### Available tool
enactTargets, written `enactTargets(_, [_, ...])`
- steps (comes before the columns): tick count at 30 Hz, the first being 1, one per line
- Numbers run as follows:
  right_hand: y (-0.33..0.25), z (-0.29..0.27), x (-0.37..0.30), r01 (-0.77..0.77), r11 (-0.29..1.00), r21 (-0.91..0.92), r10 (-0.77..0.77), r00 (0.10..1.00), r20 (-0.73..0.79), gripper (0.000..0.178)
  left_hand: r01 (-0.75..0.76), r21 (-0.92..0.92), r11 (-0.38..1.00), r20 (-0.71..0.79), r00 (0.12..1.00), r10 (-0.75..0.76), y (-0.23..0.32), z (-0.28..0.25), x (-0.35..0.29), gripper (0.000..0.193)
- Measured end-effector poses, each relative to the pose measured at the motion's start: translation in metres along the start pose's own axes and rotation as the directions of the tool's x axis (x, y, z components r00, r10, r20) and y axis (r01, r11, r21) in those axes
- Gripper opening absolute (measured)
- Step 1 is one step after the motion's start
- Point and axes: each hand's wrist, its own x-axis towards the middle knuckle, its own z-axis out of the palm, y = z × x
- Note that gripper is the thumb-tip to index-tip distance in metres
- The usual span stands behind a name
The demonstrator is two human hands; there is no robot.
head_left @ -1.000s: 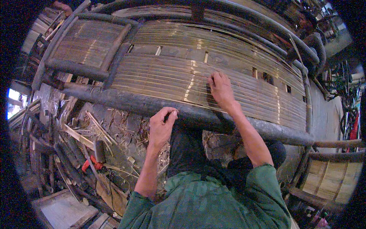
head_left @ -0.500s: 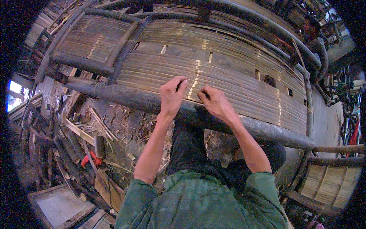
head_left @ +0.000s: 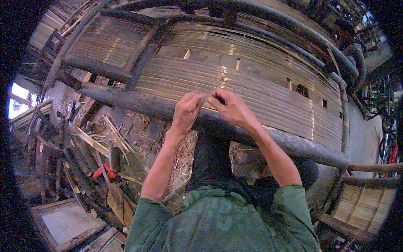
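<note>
Facing inward at slatted panel (head_left: 270, 101), left hand (head_left: 185, 113) and right hand (head_left: 233, 109) are being held curled. Grip closure cannot be told.

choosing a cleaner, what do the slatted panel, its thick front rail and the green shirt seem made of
Slatted panel: probably split bamboo, slightly glossy, from the thin parallel strips and glints. Thick front rail: perhaps bamboo or wood, dark and worn, being round with pale mottling. Green shirt: likely matte fabric, from its soft creases.
</note>
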Motion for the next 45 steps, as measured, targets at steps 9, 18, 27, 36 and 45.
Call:
enactTargets(9, [0.024,0.029,0.048,-0.064,0.974,0.217,0.048,0.996,0.079,0.034,0.115,0.023,0.993,-0.078,0.991,-0.113,0.003,-0.022,-0.008,0.015])
enactTargets(18, [0.008,0.062,0.058,-0.170,0.795,0.583,0.031,0.970,0.240,0.034,0.117,0.111,0.987,-0.091,0.990,-0.107,0.002,-0.025,-0.025,0.020])
enactTargets(27, [0.035,0.063,0.060,0.170,0.982,0.082,-0.160,0.981,-0.113,0.029,0.321,-0.188,0.928,-0.186,0.916,-0.355,-0.005,-0.025,-0.027,0.015])
enactTargets(36, [0.018,0.039,0.056,0.104,0.955,0.277,-0.087,0.993,-0.075,0.027,0.426,-0.865,0.263,0.087,0.645,-0.759,-0.013,-0.033,-0.027,0.023])
enactTargets(45, [0.010,0.081,0.056,0.143,0.964,0.225,-0.162,0.984,0.068,0.029,0.496,-0.643,0.583,-0.065,0.723,-0.687,0.012,-0.034,-0.018,0.019])
